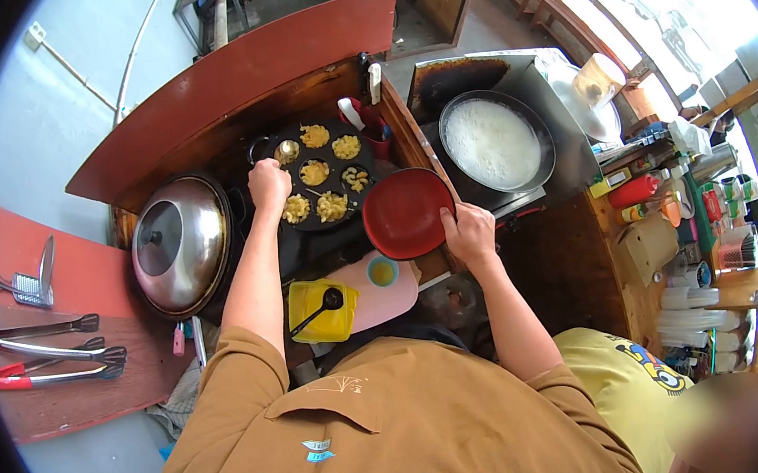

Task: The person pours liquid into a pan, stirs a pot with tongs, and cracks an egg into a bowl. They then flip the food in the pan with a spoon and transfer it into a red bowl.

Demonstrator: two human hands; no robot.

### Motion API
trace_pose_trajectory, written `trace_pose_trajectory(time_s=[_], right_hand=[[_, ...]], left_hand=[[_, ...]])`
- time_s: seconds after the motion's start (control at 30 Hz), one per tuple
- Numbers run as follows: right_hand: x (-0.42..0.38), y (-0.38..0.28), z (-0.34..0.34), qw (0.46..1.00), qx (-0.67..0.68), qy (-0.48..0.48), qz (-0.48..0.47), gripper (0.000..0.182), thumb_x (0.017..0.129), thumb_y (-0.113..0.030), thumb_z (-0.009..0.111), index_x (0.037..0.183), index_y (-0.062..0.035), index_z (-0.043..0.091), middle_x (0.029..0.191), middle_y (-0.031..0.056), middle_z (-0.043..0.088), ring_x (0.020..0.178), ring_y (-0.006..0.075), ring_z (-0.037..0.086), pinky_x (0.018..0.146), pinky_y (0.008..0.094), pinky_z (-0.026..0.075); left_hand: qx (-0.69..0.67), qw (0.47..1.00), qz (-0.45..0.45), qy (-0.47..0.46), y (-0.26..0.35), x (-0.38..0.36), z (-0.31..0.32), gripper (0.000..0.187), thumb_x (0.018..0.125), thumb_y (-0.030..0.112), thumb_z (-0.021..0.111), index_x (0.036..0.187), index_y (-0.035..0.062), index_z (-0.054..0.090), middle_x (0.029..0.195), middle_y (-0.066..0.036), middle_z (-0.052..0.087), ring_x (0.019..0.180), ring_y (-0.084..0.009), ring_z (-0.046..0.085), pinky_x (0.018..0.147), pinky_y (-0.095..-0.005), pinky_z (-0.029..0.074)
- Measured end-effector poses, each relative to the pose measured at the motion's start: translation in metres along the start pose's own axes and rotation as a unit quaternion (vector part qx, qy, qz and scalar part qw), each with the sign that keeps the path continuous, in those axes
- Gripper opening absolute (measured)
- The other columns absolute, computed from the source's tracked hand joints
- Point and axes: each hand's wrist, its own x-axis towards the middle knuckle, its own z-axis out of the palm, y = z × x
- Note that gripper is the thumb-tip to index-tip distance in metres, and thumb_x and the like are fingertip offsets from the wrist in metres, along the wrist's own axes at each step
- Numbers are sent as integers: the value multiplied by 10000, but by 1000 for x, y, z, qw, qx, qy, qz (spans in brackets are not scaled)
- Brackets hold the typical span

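Observation:
My left hand (270, 186) is closed over the left side of a dark round-welled pan (334, 175). It seems to grip a metal spoon (287, 150), whose shiny bowl sits at one well; the handle is mostly hidden by my fingers. Several other wells hold yellow fritter-like pieces (332, 206). My right hand (468, 232) grips the right rim of a red bowl (409, 213), thumb on the inside edge. The bowl is tilted toward me beside the pan, and its inside shows only red.
A lidded pot (181, 246) stands left of the pan. At right, a wok (498, 141) holds foamy white liquid. Nearer me are a yellow container (319, 299) with a black ladle and a small cup (382, 272). Tongs (57, 352) hang at far left. A person in yellow (607, 379) is at right.

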Motion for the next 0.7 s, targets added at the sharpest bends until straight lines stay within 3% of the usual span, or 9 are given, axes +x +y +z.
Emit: trace_pose_trajectory(time_s=[0.27,0.4,0.43,0.53,0.7], right_hand=[[0,3,3,1000,27,12,3,347,910,-269,625,674,-15,598,714,193,627,707,425,624,661,519,482],[0,3,2,1000,27,15,-1,342,911,-262,625,677,-14,598,716,191,628,709,425,624,661,520,481],[0,4,3,999,32,16,1,340,911,-260,625,678,-14,598,717,191,628,711,424,624,661,520,480],[0,1,0,999,33,13,8,335,910,-256,625,679,-15,598,718,190,628,713,423,624,662,521,479],[0,1,0,999,29,10,11,324,909,-249,625,685,-17,599,717,188,628,715,421,625,663,520,478]], left_hand=[[-59,997,8,39,-11,1,10,220,830,97,657,1011,72,778,971,-225,733,945,-379,716,874,-451,570],[-147,989,27,-15,5,-18,3,191,848,80,648,989,61,776,899,-225,729,853,-345,735,802,-414,579],[-146,986,77,-13,12,-30,0,181,850,69,644,976,54,773,845,-216,726,784,-336,734,759,-409,581],[-45,969,244,-7,18,-54,9,243,887,34,547,1034,65,737,920,-191,706,852,-366,695,753,-448,564],[-14,970,244,-15,27,-70,-3,280,886,18,509,1062,75,719,972,-184,694,898,-380,679,775,-469,559]])
